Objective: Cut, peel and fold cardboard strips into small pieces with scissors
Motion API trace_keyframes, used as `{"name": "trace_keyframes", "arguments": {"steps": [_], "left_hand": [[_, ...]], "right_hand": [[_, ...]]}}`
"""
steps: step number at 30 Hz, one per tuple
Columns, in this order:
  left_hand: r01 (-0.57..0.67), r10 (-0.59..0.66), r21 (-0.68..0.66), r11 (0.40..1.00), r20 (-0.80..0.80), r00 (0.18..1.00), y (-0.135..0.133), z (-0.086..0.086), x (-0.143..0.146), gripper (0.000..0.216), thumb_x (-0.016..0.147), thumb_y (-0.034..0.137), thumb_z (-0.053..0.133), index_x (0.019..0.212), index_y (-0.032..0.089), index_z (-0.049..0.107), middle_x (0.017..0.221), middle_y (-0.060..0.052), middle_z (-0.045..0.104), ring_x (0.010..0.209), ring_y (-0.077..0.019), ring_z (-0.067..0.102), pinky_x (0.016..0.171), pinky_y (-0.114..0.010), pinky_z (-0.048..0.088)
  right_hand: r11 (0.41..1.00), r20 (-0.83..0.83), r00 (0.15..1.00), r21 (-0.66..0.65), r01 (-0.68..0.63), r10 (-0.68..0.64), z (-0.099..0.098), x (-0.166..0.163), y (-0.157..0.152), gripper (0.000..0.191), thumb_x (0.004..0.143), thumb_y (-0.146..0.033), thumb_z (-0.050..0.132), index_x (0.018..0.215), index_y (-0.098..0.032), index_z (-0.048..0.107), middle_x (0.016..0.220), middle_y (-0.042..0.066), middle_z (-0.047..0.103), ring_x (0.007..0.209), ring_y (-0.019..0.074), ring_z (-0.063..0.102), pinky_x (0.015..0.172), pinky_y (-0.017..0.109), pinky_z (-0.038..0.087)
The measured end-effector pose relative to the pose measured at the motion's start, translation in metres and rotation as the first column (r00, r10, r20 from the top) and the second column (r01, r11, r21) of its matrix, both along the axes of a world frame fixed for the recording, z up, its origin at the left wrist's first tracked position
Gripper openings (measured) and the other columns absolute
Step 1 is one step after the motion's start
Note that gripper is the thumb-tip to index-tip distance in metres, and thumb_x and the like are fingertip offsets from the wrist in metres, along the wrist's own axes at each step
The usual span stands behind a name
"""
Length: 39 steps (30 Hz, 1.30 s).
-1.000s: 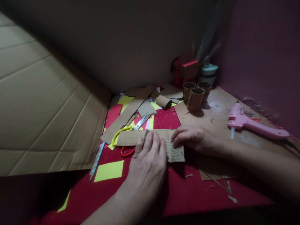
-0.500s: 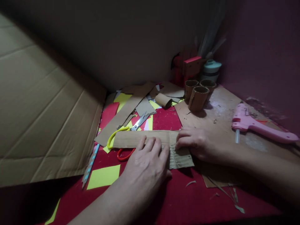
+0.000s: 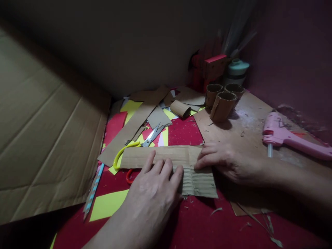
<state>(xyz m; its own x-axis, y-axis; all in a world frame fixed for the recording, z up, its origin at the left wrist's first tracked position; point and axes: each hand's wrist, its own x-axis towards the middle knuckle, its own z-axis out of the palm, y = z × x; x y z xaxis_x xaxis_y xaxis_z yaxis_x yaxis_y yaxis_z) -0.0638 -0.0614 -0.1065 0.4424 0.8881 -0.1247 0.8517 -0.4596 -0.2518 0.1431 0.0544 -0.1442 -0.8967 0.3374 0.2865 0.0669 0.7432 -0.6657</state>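
Note:
A strip of cardboard (image 3: pixel 168 155) lies across the red tabletop, with a ridged corrugated flap (image 3: pixel 203 182) below its smooth part at the right. My left hand (image 3: pixel 153 192) rests palm down over the cardboard's lower edge, fingers spread. At the right end, my right hand (image 3: pixel 220 160) has its fingers curled onto the cardboard; its thumb is hidden. Behind and partly under the strip are scissors (image 3: pixel 150 138) with a yellow and a red handle loop, blades pointing away. A yellow paper piece (image 3: pixel 109 204) lies left of my left hand.
A large cardboard sheet (image 3: pixel 52 131) leans at the left, near a striped pencil (image 3: pixel 93 190). Paper and cardboard scraps (image 3: pixel 145 117) cover the back. Three cardboard tubes (image 3: pixel 223 107) stand behind my right hand, and a pink glue gun (image 3: pixel 275 129) lies at the right.
My left hand has slid slightly down and left over the cardboard, and more of the ridged flap shows. My right hand stays at the right end. The camera view has shifted a little.

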Motion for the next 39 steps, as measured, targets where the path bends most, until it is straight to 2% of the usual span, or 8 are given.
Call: {"name": "trace_keyframes", "arguments": {"steps": [7,12,14,17,20,25,31,39], "left_hand": [[-0.001,0.0,0.05,0.999,0.036,0.999,-0.004,0.0,-0.007,0.033,0.089,0.021,0.046,0.119,0.019,0.058,0.11,-0.011,0.063,0.11,-0.0316,0.054,0.106,-0.059,0.028],[0.02,-0.028,0.094,0.995,0.085,0.996,-0.008,-0.003,-0.01,0.039,0.092,0.026,0.041,0.129,0.02,0.054,0.121,-0.013,0.062,0.12,-0.0346,0.051,0.107,-0.06,0.027],[0.018,-0.024,0.076,0.997,0.081,0.996,-0.008,-0.004,-0.009,0.041,0.093,0.025,0.039,0.131,0.02,0.052,0.122,-0.014,0.062,0.12,-0.035,0.052,0.106,-0.06,0.029],[0.022,-0.025,0.038,0.999,0.072,0.997,-0.006,-0.007,-0.007,0.044,0.092,0.024,0.038,0.134,0.018,0.049,0.123,-0.016,0.062,0.119,-0.0348,0.053,0.105,-0.058,0.031],[0.023,-0.025,0.034,0.999,0.069,0.997,-0.005,-0.009,-0.007,0.044,0.092,0.024,0.038,0.135,0.016,0.049,0.124,-0.018,0.061,0.119,-0.0351,0.054,0.104,-0.058,0.032],[0.031,-0.034,0.032,0.999,0.094,0.995,-0.006,-0.01,-0.01,0.043,0.09,0.024,0.043,0.132,0.018,0.052,0.123,-0.016,0.062,0.118,-0.0346,0.054,0.104,-0.058,0.032],[-0.001,0.004,-0.016,1.0,0.133,0.991,-0.004,-0.006,-0.016,0.041,0.089,0.023,0.045,0.129,0.02,0.054,0.122,-0.015,0.062,0.115,-0.0325,0.055,0.105,-0.06,0.028],[-0.023,0.03,-0.054,0.998,0.141,0.99,0.0,-0.002,-0.016,0.042,0.087,0.022,0.046,0.128,0.022,0.056,0.122,-0.013,0.061,0.117,-0.0327,0.053,0.106,-0.06,0.027]], "right_hand": [[0.997,-0.068,0.995,-0.031,0.072,-0.074,-0.005,-0.001,-0.006,0.028,0.091,-0.011,0.046,0.109,-0.019,0.064,0.095,0.008,0.067,0.084,0.0182,0.061,0.073,0.031,0.046],[0.975,-0.13,0.966,-0.027,0.221,-0.222,0.009,0.0,-0.011,0.029,0.087,-0.01,0.048,0.11,-0.02,0.06,0.092,0.008,0.068,0.082,0.0194,0.065,0.071,0.03,0.051],[0.969,-0.118,0.962,-0.047,0.241,-0.245,0.017,0.001,-0.013,0.028,0.089,-0.011,0.047,0.111,-0.022,0.06,0.098,0.008,0.069,0.089,0.0201,0.065,0.076,0.03,0.052],[0.987,-0.098,0.983,-0.063,0.148,-0.154,0.025,0.0,-0.018,0.03,0.09,-0.028,0.056,0.119,-0.024,0.058,0.117,0.01,0.063,0.108,0.0248,0.059,0.09,0.035,0.049],[0.997,0.021,0.997,-0.028,0.079,-0.078,0.027,-0.003,-0.021,0.038,0.085,-0.037,0.064,0.118,-0.021,0.059,0.12,0.013,0.061,0.11,0.0267,0.057,0.092,0.037,0.048],[0.996,0.164,0.985,-0.071,0.061,-0.049,0.026,-0.003,-0.02,0.027,0.082,-0.025,0.065,0.108,-0.022,0.063,0.109,0.009,0.063,0.102,0.0238,0.059,0.085,0.033,0.05],[0.998,0.216,0.976,-0.061,0.023,-0.009,0.018,0.003,-0.015,0.038,0.081,-0.019,0.066,0.117,-0.025,0.058,0.118,0.007,0.058,0.108,0.0231,0.054,0.087,0.033,0.047],[0.998,0.231,0.973,-0.059,0.034,-0.019,0.013,0.003,-0.01,0.031,0.081,-0.016,0.064,0.109,-0.024,0.058,0.117,0.007,0.054,0.104,0.0222,0.051,0.084,0.033,0.046]]}}
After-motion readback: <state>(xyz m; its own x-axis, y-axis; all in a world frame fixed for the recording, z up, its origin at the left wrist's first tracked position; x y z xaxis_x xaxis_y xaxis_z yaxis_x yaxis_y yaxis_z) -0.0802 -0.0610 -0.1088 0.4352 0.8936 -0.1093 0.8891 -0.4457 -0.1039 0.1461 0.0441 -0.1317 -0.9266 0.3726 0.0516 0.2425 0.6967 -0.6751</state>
